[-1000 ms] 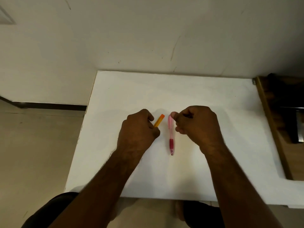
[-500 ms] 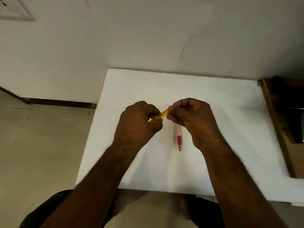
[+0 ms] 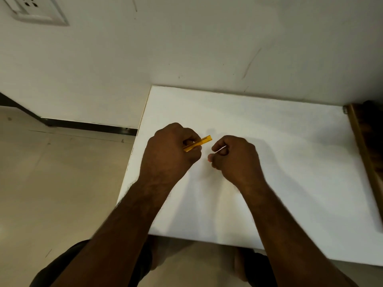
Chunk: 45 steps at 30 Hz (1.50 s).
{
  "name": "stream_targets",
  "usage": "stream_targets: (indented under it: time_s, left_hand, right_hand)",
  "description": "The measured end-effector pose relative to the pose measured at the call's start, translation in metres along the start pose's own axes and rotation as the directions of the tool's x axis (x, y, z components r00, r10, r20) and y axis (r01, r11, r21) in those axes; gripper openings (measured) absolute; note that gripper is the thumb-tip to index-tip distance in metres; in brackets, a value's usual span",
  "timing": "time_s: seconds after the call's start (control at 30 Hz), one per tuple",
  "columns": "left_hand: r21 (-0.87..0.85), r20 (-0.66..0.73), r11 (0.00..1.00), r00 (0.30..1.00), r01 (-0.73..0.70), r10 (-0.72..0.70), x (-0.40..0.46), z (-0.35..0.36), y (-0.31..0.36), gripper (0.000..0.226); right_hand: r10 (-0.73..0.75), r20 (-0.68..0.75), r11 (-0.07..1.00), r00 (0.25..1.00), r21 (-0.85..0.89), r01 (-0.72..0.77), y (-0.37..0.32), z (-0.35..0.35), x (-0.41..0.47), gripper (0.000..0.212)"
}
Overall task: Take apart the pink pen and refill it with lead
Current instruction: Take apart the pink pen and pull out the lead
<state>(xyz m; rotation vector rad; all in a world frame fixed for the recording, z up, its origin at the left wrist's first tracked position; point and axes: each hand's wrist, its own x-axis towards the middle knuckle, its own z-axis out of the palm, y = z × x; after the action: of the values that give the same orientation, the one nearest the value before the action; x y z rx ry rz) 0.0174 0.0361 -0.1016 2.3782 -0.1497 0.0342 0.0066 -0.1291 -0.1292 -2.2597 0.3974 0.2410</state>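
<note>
The fingers (image 3: 191,145) of the left hand (image 3: 170,154) are curled round a slim yellow-orange plastic lead case (image 3: 200,142), pinching it near its lower end so that the upper end sticks out up and to the right, tilted, clear of the white surface (image 3: 279,141). The open tip of the case points toward the right hand (image 3: 236,160), which sits just beside it but apart from it.

The right hand is closed into a loose fist, knuckles up, with the thumb tucked against the curled fingers (image 3: 217,149). A thin pale sliver shows between thumb and forefinger, and a small pinkish bit shows at the lower left edge of the fist; it may be the end of the pink pen (image 3: 209,159), but the hand hides almost all of it, so I cannot tell what the right fingers hold.

Both forearms reach in from the bottom edge over the near rim of the surface. A dark wooden piece of furniture (image 3: 366,146) stands against the surface's right edge. Behind is a pale wall with a white socket plate (image 3: 35,10) at upper left, and a beige tiled floor (image 3: 62,183) lies to the left.
</note>
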Motion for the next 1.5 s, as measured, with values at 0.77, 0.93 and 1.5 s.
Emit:
stream_targets:
  time_s: [0.77, 0.93, 1.5]
  left_hand:
    - [0.042, 0.051, 0.996, 0.996, -0.079, 0.077, 0.012, 0.007, 0.002, 0.024]
    - [0.000, 0.065, 0.999, 0.996, -0.055, 0.054, 0.015, 0.009, 0.005, 0.025]
    - [-0.242, 0.116, 0.968, 0.992, 0.071, -0.044, 0.020, 0.013, 0.007, 0.013]
  right_hand:
    - [0.139, 0.441, 0.295, 0.887, 0.836, -0.462, -0.009, -0.014, 0.005, 0.035]
    - [0.127, 0.427, 0.294, 0.895, 0.846, -0.445, -0.009, -0.018, 0.006, 0.036]
    - [0.122, 0.327, 0.346, 0.937, 0.871, -0.349, -0.006, -0.038, 0.008, 0.044]
